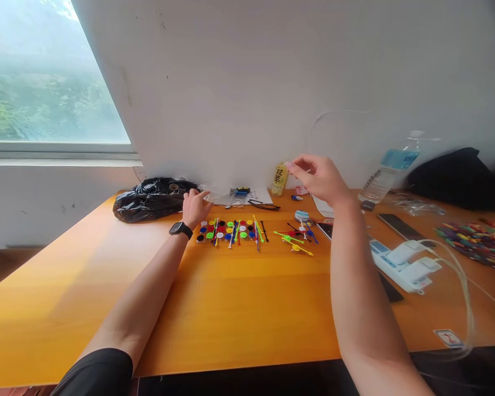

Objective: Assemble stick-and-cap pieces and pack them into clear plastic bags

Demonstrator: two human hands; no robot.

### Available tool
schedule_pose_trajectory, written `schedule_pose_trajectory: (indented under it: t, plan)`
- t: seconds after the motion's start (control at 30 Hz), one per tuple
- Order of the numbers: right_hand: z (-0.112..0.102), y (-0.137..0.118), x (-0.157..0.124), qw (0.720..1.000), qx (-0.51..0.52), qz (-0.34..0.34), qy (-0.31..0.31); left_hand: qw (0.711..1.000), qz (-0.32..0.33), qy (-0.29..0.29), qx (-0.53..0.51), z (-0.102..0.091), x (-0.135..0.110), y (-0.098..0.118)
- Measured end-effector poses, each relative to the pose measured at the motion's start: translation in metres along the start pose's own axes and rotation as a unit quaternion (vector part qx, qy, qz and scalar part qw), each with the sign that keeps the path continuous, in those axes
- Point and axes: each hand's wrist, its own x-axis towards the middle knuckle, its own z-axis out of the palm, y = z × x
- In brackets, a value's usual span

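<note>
Right forearm biggest up front, stretched over the desk, its right hand high, fingers bunched close, can't tell if they grip anything; coloured discs and arrow pieces lie below them, discs just beside the left hand, its fingers loosely parted

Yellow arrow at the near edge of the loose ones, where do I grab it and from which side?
Probably best to pinch the yellow arrow by its round middle, coming from the near side with the right hand. The middle looks wider than the thin pointer, and the green arrows lie just beyond it.
</note>
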Motion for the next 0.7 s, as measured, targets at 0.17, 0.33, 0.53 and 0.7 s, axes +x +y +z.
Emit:
schedule_pose_trajectory:
  t: [0.17, 0.33, 0.53, 0.7]
  plan:
    - [-0.003, 0.009, -0.001, 0.999, -0.024, 0.031, -0.014, 0.999, 0.029, 0.006, 0.032, 0.007, 0.002, -0.003]
    - [-0.004, 0.008, 0.0, 0.999, -0.034, 0.02, -0.023, 0.998, 0.034, 0.009, 0.043, 0.009, 0.002, -0.008]
    - [-0.006, 0.005, -0.001, 0.999, -0.029, 0.028, -0.028, 0.998, 0.036, 0.047, 0.033, 0.005, 0.001, -0.007]
    - [-0.005, 0.004, -0.001, 0.999, -0.016, 0.032, -0.031, 0.996, 0.019, 0.082, 0.01, -0.019, 0.01, 0.003]
